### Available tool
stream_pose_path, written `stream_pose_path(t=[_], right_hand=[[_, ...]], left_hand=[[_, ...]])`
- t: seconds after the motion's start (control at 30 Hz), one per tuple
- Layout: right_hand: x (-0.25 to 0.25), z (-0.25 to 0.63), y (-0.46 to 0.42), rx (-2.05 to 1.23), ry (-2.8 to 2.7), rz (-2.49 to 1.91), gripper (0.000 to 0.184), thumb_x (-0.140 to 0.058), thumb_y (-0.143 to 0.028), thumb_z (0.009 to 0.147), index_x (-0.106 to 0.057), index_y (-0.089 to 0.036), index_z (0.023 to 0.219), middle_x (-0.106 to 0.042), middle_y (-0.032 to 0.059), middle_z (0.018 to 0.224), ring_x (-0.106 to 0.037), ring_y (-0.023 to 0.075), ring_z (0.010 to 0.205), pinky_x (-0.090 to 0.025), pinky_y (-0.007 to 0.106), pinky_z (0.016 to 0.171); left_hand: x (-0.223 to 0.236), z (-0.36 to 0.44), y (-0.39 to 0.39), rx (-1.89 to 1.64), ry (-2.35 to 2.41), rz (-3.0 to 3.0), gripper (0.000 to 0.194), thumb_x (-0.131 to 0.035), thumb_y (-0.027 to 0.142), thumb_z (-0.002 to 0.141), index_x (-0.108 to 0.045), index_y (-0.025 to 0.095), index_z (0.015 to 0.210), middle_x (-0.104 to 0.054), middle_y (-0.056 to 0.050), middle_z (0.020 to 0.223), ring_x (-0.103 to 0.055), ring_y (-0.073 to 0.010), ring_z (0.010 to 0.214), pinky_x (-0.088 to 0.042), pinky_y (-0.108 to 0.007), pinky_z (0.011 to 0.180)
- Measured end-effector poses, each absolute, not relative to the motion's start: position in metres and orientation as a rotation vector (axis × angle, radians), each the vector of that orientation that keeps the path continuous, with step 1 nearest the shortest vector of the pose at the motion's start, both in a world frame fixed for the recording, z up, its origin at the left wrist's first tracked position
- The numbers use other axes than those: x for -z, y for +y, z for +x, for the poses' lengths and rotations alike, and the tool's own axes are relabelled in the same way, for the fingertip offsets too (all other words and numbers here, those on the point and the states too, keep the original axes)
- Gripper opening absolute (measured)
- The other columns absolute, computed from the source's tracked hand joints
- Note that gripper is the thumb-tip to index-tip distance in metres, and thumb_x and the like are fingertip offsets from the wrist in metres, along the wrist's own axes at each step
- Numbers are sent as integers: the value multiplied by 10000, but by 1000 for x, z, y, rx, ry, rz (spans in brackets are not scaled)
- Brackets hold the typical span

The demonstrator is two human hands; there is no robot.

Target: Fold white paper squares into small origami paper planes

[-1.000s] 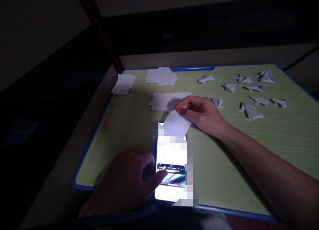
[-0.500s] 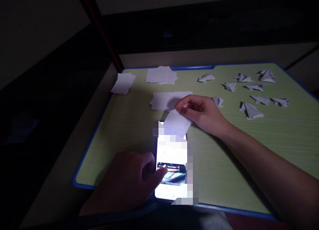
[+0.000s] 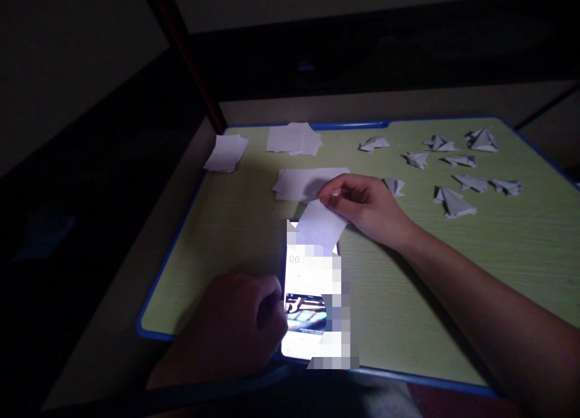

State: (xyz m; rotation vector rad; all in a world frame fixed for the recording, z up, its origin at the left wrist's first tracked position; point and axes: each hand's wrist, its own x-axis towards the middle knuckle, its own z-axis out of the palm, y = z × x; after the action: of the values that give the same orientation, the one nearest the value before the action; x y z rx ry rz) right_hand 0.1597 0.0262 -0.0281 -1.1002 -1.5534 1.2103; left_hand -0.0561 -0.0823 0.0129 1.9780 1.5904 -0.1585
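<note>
While the right hand [image 3: 374,209] pinches a white sheet [image 3: 319,220] over the far end of a lit phone [image 3: 306,279], the left hand [image 3: 240,321] curls at the phone's left side, its grip impossible to tell; phone by near edge of table [image 3: 226,243]; one paper stack [image 3: 224,152] at far left corner, another [image 3: 290,139] at far edge; folded paper figures [image 3: 455,203] toward far right corner.

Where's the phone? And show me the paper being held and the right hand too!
Phone [image 3: 306,279]: head view, on its bright screen.
Held paper [image 3: 321,225]: head view, on the middle of its white face.
Right hand [image 3: 369,208]: head view, on the middle of the hand.
</note>
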Motion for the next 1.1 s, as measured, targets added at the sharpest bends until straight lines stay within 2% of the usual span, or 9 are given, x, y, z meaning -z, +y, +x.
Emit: stream_pose_path(t=[0.27,1.1], right_hand=[[26,160,26,-1196,-1564,-1119,79,-664,-200,743,-676,-136,787,-594,2,651,-450,80,533,-297,242,476],[28,160,27,-1204,-1568,-1095,63,-664,-198,743,-675,-147,780,-581,-1,650,-447,84,535,-291,251,477]], left_hand=[[-15,-56,-84,159,1575,1991,172,-461,212,788,-597,185,685,-585,7,610,-486,-122,578,-244,-279,577],[-15,-56,-82,178,1579,1985,209,-462,259,820,-606,189,686,-589,6,607,-489,-123,568,-246,-275,564]])
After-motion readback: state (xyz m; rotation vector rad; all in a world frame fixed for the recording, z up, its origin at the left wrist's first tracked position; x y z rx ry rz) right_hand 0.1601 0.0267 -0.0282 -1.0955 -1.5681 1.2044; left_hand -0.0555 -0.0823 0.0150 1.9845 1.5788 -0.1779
